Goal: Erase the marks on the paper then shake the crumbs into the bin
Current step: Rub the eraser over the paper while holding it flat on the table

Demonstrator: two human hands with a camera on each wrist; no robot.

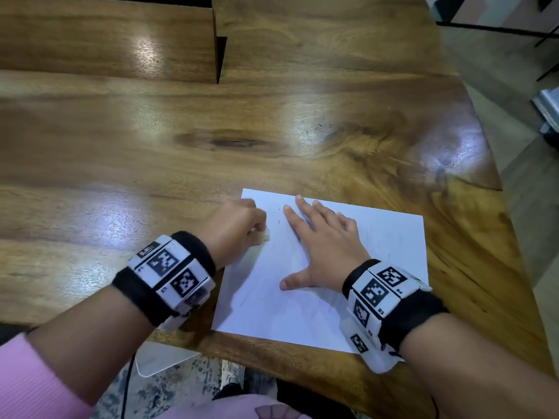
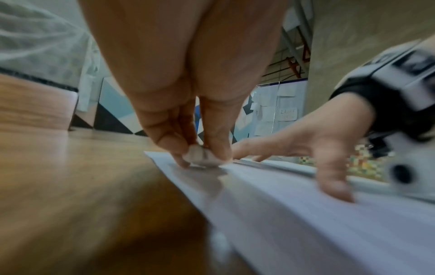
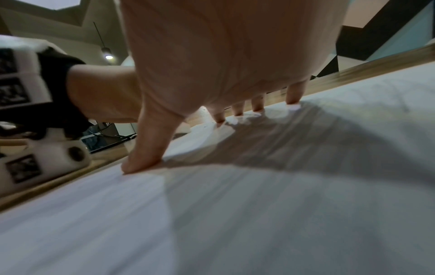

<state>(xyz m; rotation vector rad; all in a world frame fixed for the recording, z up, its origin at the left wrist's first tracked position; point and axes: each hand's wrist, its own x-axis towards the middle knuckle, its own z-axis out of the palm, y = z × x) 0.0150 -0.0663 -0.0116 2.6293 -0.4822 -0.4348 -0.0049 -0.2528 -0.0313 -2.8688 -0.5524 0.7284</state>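
Note:
A white sheet of paper (image 1: 378, 267) lies on the wooden table (image 1: 151, 164) near its front right edge, with faint pencil marks and a few dark specks (image 1: 278, 221) near its far left part. My left hand (image 1: 239, 228) pinches a small white eraser (image 1: 262, 236) against the paper's left edge; the left wrist view shows the eraser (image 2: 200, 158) held between thumb and fingers, touching the sheet (image 2: 306, 223). My right hand (image 1: 320, 243) lies flat on the paper with fingers spread, pressing it down; in the right wrist view its fingertips (image 3: 293, 104) rest on the sheet (image 3: 259, 204).
A raised wooden block or shelf (image 1: 109, 37) stands at the table's back left. The table's curved right edge (image 1: 496, 182) drops to the floor. A white object (image 1: 160, 358) sits below the table's front edge. No bin can be identified for sure.

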